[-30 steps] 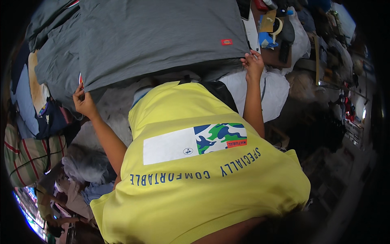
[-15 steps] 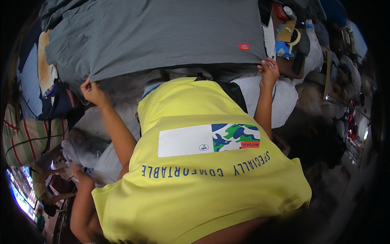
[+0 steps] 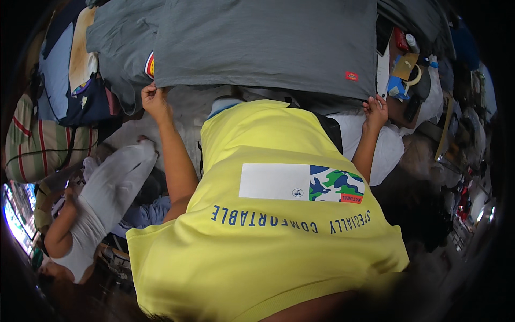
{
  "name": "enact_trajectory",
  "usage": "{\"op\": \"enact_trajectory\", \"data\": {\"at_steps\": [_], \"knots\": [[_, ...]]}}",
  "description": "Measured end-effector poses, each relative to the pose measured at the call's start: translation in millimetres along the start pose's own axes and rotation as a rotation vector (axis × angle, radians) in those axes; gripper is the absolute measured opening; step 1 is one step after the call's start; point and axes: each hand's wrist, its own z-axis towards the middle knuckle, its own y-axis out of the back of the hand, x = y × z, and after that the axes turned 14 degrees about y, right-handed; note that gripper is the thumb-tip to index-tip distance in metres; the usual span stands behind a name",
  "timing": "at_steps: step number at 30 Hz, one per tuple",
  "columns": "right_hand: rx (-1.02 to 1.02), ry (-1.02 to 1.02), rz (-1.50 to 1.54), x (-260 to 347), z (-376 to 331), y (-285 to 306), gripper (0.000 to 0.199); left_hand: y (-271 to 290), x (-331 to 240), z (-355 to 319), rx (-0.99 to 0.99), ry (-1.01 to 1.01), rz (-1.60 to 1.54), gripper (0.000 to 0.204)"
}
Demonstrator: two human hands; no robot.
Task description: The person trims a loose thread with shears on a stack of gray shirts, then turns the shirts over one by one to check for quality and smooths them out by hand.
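A dark grey shirt (image 3: 263, 45) lies spread across the table in front of me, its near hem running between my hands. A small red label (image 3: 351, 76) shows close to the hem's right end. My left hand (image 3: 156, 102) pinches the left corner of the hem. At the right corner, my right hand (image 3: 376, 111) has its fingers closed on the same hem. Left of the shirt's side edge lies more grey cloth (image 3: 120, 48), partly showing a round red, yellow and white print (image 3: 150, 65). Whether it belongs to the same shirt, I cannot tell.
Right of the shirt, a tray-like brown surface (image 3: 398, 111) holds a tape roll (image 3: 414, 77), a blue packet (image 3: 397, 87) and a red item (image 3: 401, 39). Folded clothes (image 3: 56, 75) and a striped cushion-like bundle (image 3: 48, 139) lie left. A person in white (image 3: 91, 231) is at the lower left.
My left hand has moved inward with the hem corner, and the round print now shows beside it. The right hand still grips its corner. The person in white has come into view.
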Motion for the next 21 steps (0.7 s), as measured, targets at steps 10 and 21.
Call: {"op": "enact_trajectory", "data": {"at_steps": [10, 21], "knots": [[0.038, 0.006, -0.002, 2.1, 0.1, -0.8, 0.030, 3.2, -2.7, -2.8, 0.028, 0.064, -0.132, 0.021], [0.035, 0.006, 0.042, -3.9, 2.0, 5.3, 0.035, 1.8, -5.4, -1.6, 0.057, 0.065, -0.142, 0.021]]}}
